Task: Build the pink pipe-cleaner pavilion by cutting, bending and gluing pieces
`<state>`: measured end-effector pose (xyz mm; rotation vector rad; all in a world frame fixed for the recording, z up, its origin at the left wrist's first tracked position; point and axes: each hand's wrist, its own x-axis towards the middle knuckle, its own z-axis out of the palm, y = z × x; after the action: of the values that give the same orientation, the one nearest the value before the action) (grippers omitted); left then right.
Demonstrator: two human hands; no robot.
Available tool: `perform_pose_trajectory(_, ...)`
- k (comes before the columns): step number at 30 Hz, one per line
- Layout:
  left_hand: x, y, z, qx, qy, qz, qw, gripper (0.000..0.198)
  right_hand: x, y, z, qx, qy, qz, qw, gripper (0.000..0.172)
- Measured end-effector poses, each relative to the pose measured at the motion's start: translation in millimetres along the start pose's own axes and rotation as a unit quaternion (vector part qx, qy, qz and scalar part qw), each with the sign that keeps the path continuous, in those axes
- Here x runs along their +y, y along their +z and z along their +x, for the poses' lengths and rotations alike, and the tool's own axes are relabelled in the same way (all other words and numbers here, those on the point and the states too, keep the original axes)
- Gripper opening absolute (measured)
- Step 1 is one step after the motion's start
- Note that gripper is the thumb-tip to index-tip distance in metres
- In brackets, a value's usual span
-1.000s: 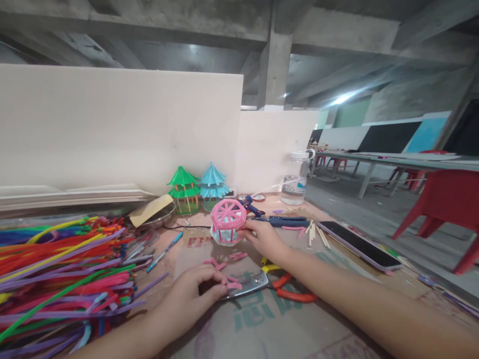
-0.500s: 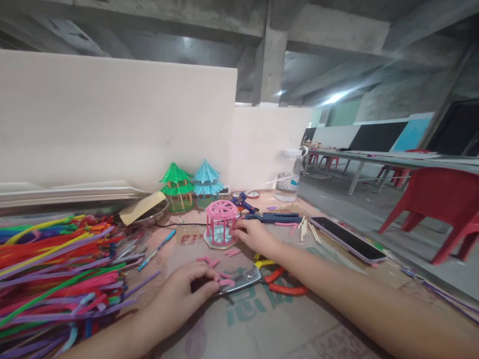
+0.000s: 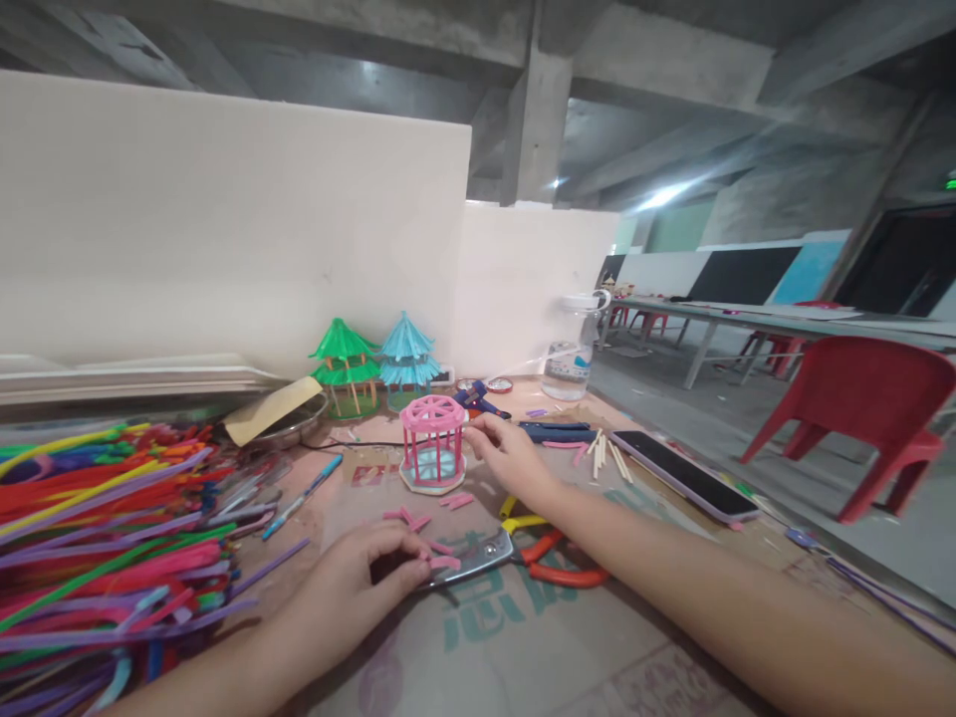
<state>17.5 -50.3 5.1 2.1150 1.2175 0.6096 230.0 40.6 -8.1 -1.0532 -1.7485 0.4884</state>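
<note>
Table (image 3: 527, 395) with cardboard sheet (image 3: 463, 677): pink frame (image 3: 433, 424), twelve o'clock; bottle (image 3: 568, 373), one; phone (image 3: 683, 473), two; scissors (image 3: 491, 549), centre; pipe cleaners (image 3: 105, 508), nine; pen (image 3: 303, 495), ten.

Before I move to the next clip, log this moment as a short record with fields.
Left hand: at a pink strip, by the scissors; grip unclear
Right hand: just right of the pink model; contact unclear
Pink model: upright, posts between a pale base and a spoked top
Behind it: green model, blue model, glue gun
Left side: colored stems, pen
Right side: pale sticks, phone
Back right: water bottle
</note>
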Motion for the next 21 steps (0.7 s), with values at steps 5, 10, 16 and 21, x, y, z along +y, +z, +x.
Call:
perform_pose_trajectory(5,-1.5,0.5,0.0,0.001,-0.002,-0.005,1.0,0.031,0.0,-1.4,-0.5,0.025,-0.009,0.014,1.0,0.027)
perform_pose_trajectory(10,-0.1,0.4,-0.2,0.004,-0.001,-0.003,1.0,0.03,-5.6,-5.0,2.7,0.032,-0.018,0.02,0.999,0.025)
perform_pose_trajectory(16,-2.8,2.7,0.2,0.007,-0.015,-0.007,1.0,0.029,-30.4,-30.2,10.6,0.021,-0.061,0.049,0.997,0.024)
perform_pose_trajectory(21,-2.5,3.5,0.9,-0.007,-0.044,-0.015,0.999,0.03,-34.4,-34.8,-15.8,-0.097,-0.087,-0.019,0.991,0.02)
